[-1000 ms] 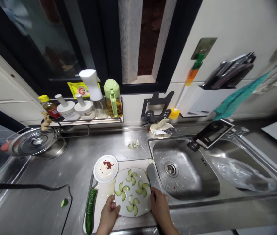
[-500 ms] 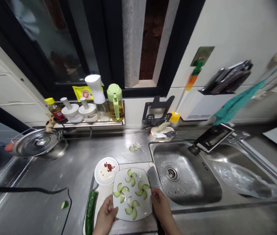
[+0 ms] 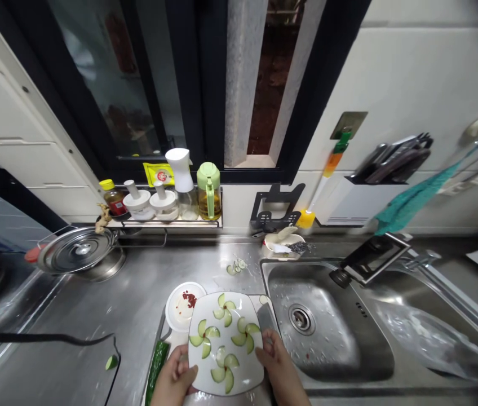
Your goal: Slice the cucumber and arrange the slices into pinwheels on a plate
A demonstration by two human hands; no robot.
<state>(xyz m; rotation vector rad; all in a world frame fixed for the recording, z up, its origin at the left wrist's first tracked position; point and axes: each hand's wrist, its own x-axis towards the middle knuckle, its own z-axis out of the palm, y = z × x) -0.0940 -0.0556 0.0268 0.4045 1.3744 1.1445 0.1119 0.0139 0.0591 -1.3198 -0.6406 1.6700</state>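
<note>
Both my hands hold a squarish white plate (image 3: 233, 318) by its opposite edges, above the cutting board (image 3: 173, 339). Cucumber slices (image 3: 224, 373) lie on it in several pinwheel shapes with tiny red centres. My left hand (image 3: 175, 376) grips the left edge, thumb on top. At the right edge my right hand (image 3: 279, 361) is closed the same way. Partly behind the plate sits a small white dish (image 3: 175, 313) with red bits. A whole cucumber (image 3: 155, 366) lies by my left hand. Most of the knife (image 3: 267, 313) is hidden by the plate and my right hand.
To the right is the sink (image 3: 327, 338), with a black faucet fixture (image 3: 370, 259) over it and a plastic bag (image 3: 437, 338) beyond. Cucumber scraps (image 3: 236, 267) lie behind the board. A condiment rack (image 3: 171, 224) and a lidded pot (image 3: 80, 251) stand back left.
The plate has been lifted off the board toward me and looks larger. My right thumb has come over its rim. The camera view has tilted up slightly.
</note>
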